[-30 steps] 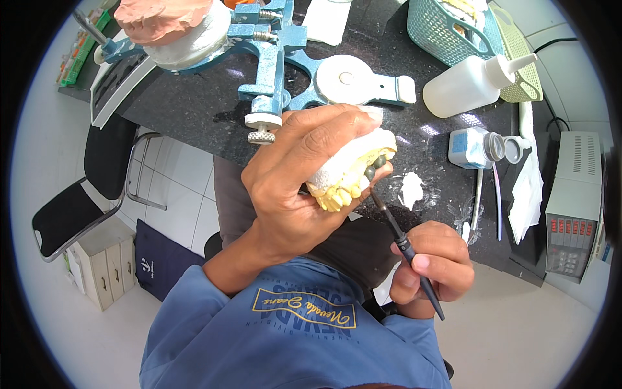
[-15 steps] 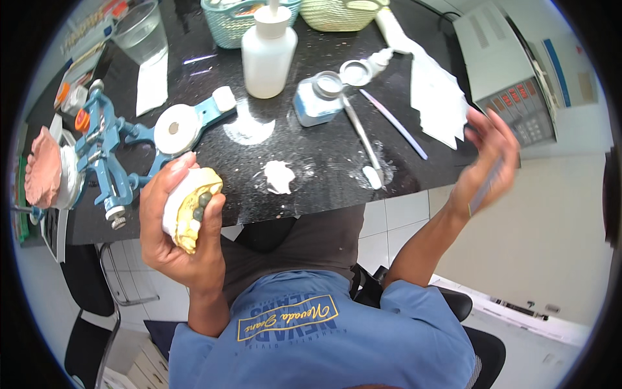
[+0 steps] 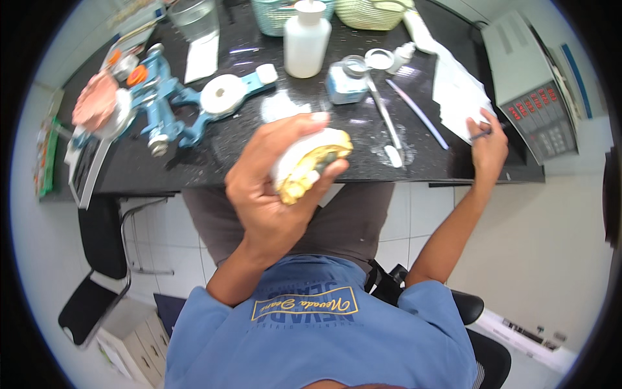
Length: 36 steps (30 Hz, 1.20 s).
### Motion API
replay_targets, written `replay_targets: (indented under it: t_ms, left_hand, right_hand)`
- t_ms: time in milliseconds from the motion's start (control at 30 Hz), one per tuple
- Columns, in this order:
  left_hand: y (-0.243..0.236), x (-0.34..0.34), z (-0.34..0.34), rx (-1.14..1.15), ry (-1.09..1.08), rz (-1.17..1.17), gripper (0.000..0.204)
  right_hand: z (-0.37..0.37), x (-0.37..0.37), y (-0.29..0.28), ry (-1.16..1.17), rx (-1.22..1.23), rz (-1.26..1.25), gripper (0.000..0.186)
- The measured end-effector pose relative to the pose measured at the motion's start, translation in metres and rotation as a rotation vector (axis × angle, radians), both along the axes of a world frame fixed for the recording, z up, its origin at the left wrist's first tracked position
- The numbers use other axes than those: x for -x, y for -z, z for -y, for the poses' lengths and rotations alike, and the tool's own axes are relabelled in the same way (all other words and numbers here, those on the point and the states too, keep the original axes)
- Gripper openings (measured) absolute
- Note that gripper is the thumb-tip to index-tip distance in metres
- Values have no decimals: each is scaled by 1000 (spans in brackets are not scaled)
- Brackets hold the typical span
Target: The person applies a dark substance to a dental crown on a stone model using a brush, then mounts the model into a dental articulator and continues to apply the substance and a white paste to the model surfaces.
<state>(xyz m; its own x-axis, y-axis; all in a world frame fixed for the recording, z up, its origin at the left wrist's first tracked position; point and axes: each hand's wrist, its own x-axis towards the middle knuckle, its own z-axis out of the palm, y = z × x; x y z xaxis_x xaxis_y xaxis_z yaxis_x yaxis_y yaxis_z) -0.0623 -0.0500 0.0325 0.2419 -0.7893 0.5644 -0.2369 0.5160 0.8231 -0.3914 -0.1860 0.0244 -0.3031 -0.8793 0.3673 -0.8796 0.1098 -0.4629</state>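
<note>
My left hand [image 3: 259, 185] is wrapped round a yellow-and-white dental cast [image 3: 299, 175], held up over the table's front edge. Dark grey crowns [image 3: 329, 159] on the cast are partly covered by my thumb. At the right, my right hand [image 3: 490, 144] pinches a slim dark-handled tool [image 3: 480, 135], mostly hidden by the fingers. Those fingers are at the lower edge of a white paper towel [image 3: 457, 91]. Left of the towel lie a purple stick [image 3: 420, 115] and a spatula-like tool [image 3: 383, 117] with a white tip.
A blue articulator [image 3: 155, 97] bearing a pink cast [image 3: 95, 100] stands at the left. Behind are a water cup [image 3: 195, 23], a white bottle [image 3: 306, 48], an open-lidded jar [image 3: 346, 87] and two baskets [image 3: 369, 16]. A control box [image 3: 534, 97] is at the right.
My left hand has moved right and slightly up with the cast, now covering the white powder heap. My right hand has come down to the paper towel's edge. The view has shifted.
</note>
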Motion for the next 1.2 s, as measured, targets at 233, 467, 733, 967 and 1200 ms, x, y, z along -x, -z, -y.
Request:
replay_targets:
  t_ms: [233, 467, 733, 967, 1200]
  left_hand:
    - [-7, 1, -11, -7, 73, -113, 37]
    - [-29, 3, -28, -513, 375, -470, 33]
    - [-34, -6, -41, -745, 489, -479, 37]
    - [-32, -12, -46, -680, 481, -513, 34]
    - [-33, -15, -48, -655, 467, -531, 27]
  right_hand:
    - [-9, -28, -24, -234, 443, 536, 26]
    - [-64, -116, -78, -493, 414, 341, 14]
    - [-106, -177, -96, -1006, 6, 290, 13]
    - [-107, -184, -78, -1196, -4, 381, 13]
    - [-111, -185, -74, -1273, 91, 338, 14]
